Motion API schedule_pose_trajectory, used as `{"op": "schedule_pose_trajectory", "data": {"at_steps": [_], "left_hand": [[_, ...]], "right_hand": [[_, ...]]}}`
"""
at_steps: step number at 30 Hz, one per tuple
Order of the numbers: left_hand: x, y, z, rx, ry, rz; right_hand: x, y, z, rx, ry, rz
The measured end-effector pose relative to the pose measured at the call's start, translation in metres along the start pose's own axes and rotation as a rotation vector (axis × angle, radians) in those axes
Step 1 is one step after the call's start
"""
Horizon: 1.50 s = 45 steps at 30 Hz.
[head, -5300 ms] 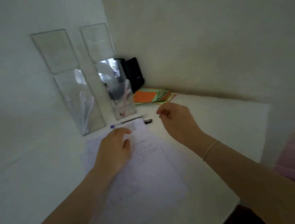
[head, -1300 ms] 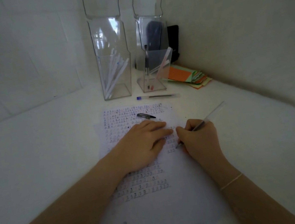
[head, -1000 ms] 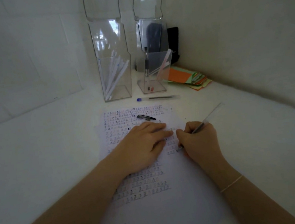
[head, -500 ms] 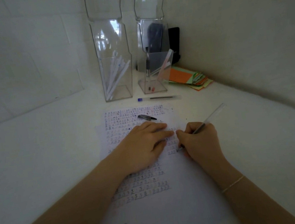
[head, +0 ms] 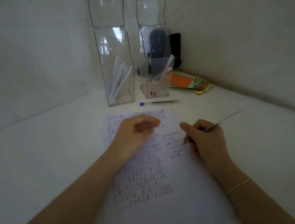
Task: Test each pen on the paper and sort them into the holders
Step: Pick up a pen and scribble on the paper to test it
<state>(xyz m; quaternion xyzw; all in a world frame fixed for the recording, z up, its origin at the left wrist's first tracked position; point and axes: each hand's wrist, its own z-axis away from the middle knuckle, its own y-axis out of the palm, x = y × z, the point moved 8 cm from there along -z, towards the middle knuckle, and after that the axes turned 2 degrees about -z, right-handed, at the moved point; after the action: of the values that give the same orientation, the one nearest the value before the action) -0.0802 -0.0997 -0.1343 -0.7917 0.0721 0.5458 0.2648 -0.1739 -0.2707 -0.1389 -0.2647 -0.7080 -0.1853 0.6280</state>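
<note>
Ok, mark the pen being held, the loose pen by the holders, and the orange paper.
held pen (head: 225, 120), head view, on its clear barrel beyond the right hand.
loose pen (head: 160, 102), head view, mid-barrel.
orange paper (head: 181, 80), head view, on its top sheet.

right hand (head: 206, 138) curled in a writing grip, left hand (head: 136, 133) blurred, forearms outstretched

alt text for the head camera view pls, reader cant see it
The right hand grips a clear pen, tip at a white paper sheet covered in small marks, while the blurred left hand is over the sheet's upper part. Behind stand two clear plastic holders with pens; a blue-capped pen lies in front.
</note>
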Motion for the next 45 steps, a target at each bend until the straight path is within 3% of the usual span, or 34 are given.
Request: {"op": "schedule_pose_trajectory", "data": {"at_steps": [2, 3, 5, 8, 13, 19, 28, 32, 35, 40, 45], "left_hand": [[-0.003, -0.031, 0.001, -0.298, 0.038, -0.036], [-0.007, -0.038, 0.002, -0.366, 0.092, -0.155], [-0.008, -0.031, -0.002, -0.297, 0.197, -0.425], [0.011, -0.001, -0.005, -0.053, 0.178, -0.746], [0.001, 0.005, -0.005, -0.075, 0.314, -0.904], [-0.02, 0.011, 0.003, -0.079, 0.457, -0.806], [-0.024, 0.011, 0.006, -0.078, 0.484, -0.747], [-0.026, 0.019, 0.008, -0.003, 0.493, -0.723], [-0.03, 0.023, 0.012, 0.086, 0.431, -0.561], [-0.031, 0.021, 0.01, 0.084, 0.293, -0.261], [-0.027, 0.019, 0.006, 0.059, 0.261, -0.253]], "right_hand": [[0.0, 0.001, -0.002, 0.027, 0.04, -0.098], [-0.001, 0.002, -0.002, 0.037, 0.061, -0.148], [0.001, 0.006, -0.003, 0.062, 0.089, -0.273], [0.004, 0.016, -0.005, 0.131, 0.121, -0.517], [0.0, 0.021, -0.007, 0.128, 0.157, -0.531], [-0.002, 0.018, -0.007, 0.126, 0.1, -0.401], [0.0, 0.019, -0.003, 0.154, 0.111, -0.398], [0.004, 0.023, -0.001, 0.198, 0.066, -0.205], [0.009, 0.024, 0.001, 0.228, 0.043, -0.142], [0.01, 0.036, 0.007, 0.345, 0.281, -0.552], [0.002, 0.041, 0.005, 0.355, 0.321, -0.598]]}}
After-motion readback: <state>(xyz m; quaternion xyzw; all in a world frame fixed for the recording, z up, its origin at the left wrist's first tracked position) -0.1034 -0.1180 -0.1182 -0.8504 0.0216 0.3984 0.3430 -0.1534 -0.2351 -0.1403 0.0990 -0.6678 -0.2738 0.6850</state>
